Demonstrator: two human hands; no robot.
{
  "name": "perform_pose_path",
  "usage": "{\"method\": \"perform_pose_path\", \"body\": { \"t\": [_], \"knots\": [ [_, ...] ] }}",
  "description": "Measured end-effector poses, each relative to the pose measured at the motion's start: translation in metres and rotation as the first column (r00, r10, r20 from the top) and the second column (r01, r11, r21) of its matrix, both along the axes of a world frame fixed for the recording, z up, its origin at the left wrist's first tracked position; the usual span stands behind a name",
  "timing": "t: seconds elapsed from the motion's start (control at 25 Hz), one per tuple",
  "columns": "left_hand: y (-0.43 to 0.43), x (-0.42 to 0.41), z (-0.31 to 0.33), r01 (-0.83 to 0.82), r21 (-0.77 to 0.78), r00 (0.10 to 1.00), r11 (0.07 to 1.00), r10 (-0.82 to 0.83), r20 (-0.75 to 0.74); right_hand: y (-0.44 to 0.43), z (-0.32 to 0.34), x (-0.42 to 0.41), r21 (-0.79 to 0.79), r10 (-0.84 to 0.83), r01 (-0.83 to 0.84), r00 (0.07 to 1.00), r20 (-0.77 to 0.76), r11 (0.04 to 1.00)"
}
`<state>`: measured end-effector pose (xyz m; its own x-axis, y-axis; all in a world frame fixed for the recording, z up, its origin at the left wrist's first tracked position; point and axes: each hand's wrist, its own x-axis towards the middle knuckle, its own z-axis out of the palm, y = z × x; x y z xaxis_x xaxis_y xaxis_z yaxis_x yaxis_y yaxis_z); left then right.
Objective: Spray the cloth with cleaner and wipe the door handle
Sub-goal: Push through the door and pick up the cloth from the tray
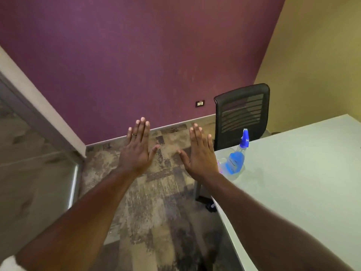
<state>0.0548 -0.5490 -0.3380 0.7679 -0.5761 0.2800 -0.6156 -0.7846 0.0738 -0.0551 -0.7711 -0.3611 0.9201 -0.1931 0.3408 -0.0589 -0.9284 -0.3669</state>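
Note:
My left hand [136,147] and my right hand [201,153] are stretched out flat in front of me, backs up, fingers straight and thumbs apart, holding nothing. A clear spray bottle [235,160] with blue liquid and a blue trigger head stands on the near left corner of the pale table [293,182], just right of my right hand. Beside the bottle's base lies something pale and small, partly hidden by my right hand; I cannot tell whether it is the cloth. A glass door [35,173] with a metal edge stands at the left; no handle shows.
A black mesh office chair [242,114] stands behind the table by the purple wall [136,55]. Patterned carpet [156,202] covers the floor between door and table. A wall socket [200,103] sits low on the wall.

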Motion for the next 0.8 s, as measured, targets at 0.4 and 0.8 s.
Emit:
{"method": "perform_pose_path", "body": {
  "t": [0.4, 0.8],
  "knots": [
    [-0.117, -0.024, -0.1, 0.17, 0.083, 0.947, 0.982, -0.14, -0.291, -0.087, -0.095, -0.02, 0.116, -0.174, 0.208, 0.953, -0.248, 0.971],
    [-0.192, -0.052, -0.214, 0.328, 0.198, 0.848, 0.924, -0.196, -0.493, -0.142, -0.186, 0.012, 0.097, -0.048, 0.14, 0.775, -0.63, 0.985]
  ]
}}
